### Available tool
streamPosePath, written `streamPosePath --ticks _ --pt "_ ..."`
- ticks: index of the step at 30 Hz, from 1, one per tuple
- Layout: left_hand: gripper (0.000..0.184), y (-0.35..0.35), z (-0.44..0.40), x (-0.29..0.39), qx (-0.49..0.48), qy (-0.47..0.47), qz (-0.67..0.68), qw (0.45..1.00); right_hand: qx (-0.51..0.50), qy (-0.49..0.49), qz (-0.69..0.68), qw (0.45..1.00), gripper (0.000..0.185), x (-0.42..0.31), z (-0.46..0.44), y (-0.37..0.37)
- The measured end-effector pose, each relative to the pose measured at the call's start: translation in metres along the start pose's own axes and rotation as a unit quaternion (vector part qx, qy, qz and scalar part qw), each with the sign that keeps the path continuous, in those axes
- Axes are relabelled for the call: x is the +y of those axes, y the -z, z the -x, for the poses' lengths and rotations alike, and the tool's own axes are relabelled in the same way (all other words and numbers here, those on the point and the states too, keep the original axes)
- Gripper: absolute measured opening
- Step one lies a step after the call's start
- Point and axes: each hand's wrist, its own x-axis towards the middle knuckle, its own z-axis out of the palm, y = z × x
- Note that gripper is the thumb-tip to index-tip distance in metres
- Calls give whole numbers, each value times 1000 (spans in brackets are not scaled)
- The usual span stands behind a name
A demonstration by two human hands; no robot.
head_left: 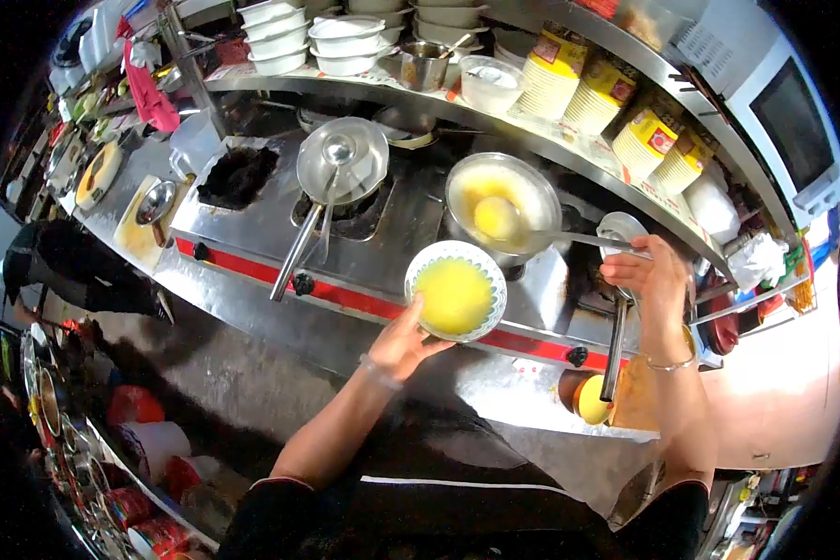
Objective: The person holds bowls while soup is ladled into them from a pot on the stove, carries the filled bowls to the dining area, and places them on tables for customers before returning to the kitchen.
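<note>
My left hand [404, 342] grips a patterned bowl [423, 266] by its near left side, in front of the stove. Yellow liquid [455, 296] fills much of it. My right hand [651, 268] is closed around the end of a ladle [577, 237]. The ladle's head reaches into a metal pot [457, 187] on the stove, just beyond the bowl, and has yellow liquid in it. Pale, frothy liquid lines the pot around the ladle. Below my right hand, the dark handle of a small pan [612, 359] points toward me.
Another pan [369, 149] with a ladle rests on the middle burner, its handle jutting over the red front strip [345, 304]. Stacked white bowls [277, 42] and yellow paper tubs [553, 70] line the shelf behind. A microwave [784, 121] stands at right. A person [84, 266] is at left.
</note>
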Motion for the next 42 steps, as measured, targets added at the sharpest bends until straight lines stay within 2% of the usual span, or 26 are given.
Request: streamPosePath --ticks 8,10,12,13,15,17,20,21,24,25,27,28,29,32,33,42 --pt "55 8 -10 -3 -12 5 -1 1000 -9 11 -12 1000 33 -2 41 3" --pt "55 13 -13 -4 -17 5 9 1000 -70 72 -10 995 35 10 55 5" --pt "55 11 -12 -3 -15 4 12 1000 -64 124 33 990 37 18 71 -1" --pt "55 7 -9 -1 -11 2 11 1000 -88 160 23 983 32 25 77 0" --pt "56 4 -7 1 -8 -1 10 1000 -170 307 229 908 27 33 77 20" --pt "56 5 -5 1 -10 -5 11 1000 -225 451 378 776 14 33 72 26" --pt "56 0 -1 4 -2 -5 -6 1000 -180 470 479 719 13 35 55 15" --pt "55 -1 0 5 -1 -4 -11 1000 -175 437 439 766 12 42 45 12" --pt "55 -3 4 7 6 -5 -24 1000 -175 352 422 817 11 47 28 7" --pt "54 -3 5 8 8 -7 -26 1000 -163 322 372 855 16 50 23 2" --pt "54 -4 4 9 10 -9 -24 1000 -123 187 200 954 23 50 14 -6" --pt "54 -3 3 8 12 -8 -19 1000 -101 113 109 982 27 49 9 -8" --pt "54 -1 3 7 16 -5 -13 1000 -79 69 86 991 37 45 4 -8" --pt "53 3 1 5 4 -7 -1 1000 -55 7 1 998 41 37 -11 -2" --pt "53 5 1 4 -4 -7 1 1000 -26 -7 15 1000 42 28 -11 -4" --pt "54 4 -6 0 3 0 15 1000 -21 8 5 1000 35 -10 12 2"
